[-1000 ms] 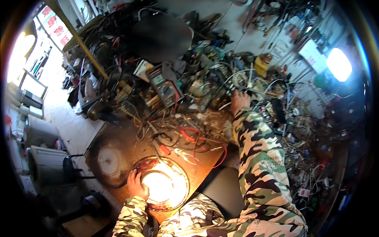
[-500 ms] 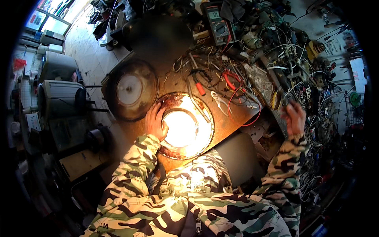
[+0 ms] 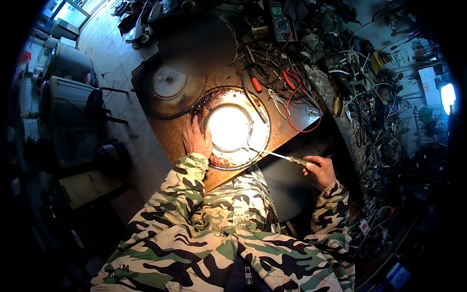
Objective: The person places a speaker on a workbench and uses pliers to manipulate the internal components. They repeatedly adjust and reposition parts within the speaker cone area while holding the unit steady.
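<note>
A round metal disc (image 3: 260,134), rusty and stained at its rim, lies on the workbench. Its raised middle glares so brightly that no detail shows there. My left hand (image 3: 197,137) rests flat on the disc's left rim with fingers stretched out. In my right hand (image 3: 321,170) is a screwdriver (image 3: 277,155), gripped by its brownish handle. The shaft points left, and its tip meets the disc just beyond the lower right edge of the glaring middle. Whether the tip sits in a screw is too small to tell.
Behind the disc, to the left, lies a second, darker round metal part (image 3: 168,82). Pliers with red handles (image 3: 293,80), a red-handled tool (image 3: 256,84) and tangled wires crowd the brown bench (image 3: 168,136). A multimeter (image 3: 282,22) stands farther back. Heaped cables (image 3: 362,117) fill the right.
My right hand has come in from the right side toward the disc and now holds a screwdriver against it. My left hand stays on the disc's rim. The view has shifted.
</note>
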### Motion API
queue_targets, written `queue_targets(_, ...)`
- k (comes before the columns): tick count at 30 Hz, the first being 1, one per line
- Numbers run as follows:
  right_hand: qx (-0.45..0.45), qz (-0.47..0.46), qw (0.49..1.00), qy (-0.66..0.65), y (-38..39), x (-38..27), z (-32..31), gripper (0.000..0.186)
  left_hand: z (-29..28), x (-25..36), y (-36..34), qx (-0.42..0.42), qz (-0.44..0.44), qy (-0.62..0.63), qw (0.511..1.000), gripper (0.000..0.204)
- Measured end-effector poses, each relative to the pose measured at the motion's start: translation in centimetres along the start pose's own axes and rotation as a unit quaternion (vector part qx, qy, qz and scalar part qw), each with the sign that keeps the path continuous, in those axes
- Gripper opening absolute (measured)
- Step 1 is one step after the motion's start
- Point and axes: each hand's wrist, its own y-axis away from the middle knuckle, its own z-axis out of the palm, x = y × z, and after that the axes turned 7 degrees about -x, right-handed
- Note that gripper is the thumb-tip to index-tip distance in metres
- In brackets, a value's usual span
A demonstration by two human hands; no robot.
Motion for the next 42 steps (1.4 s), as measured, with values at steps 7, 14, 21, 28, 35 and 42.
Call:
queue_targets(7, -0.03, -0.065, 0.976, 0.206, -2.6, -5.5, 0.3, 0.028, 0.9, 0.2, 0.4, 0.029, -0.008, -0.021, 0.999, 0.069)
queue_targets(14, -0.146, -0.124, 0.92, 0.342, -7.3, -12.3, -0.7, 0.028, -0.6, 1.2, 0.7, -0.001, -0.046, -0.019, 0.999, 0.071)
queue_targets(21, -0.171, -0.039, 0.942, 0.284, -8.9, -14.7, -4.9, 0.026, -1.5, 1.8, 0.6, 0.002, -0.029, -0.015, 0.999, 0.071)
queue_targets(28, -0.176, 0.103, 0.978, 0.046, -11.6, -6.0, -6.3, 0.028, -2.1, 2.0, 0.4, 0.003, -0.048, -0.021, 0.999, 0.069)
queue_targets(35, -0.178, 0.141, 0.974, -0.023, -13.1, -1.8, -6.6, 0.034, -1.8, 3.1, -0.1, -0.029, -0.091, -0.044, 0.994, 0.068)
queue_targets(42, -0.194, 0.139, 0.97, -0.037, -13.6, -2.3, -5.3, 0.036, -2.7, 3.1, 0.1, -0.023, -0.096, -0.061, 0.993, 0.068)
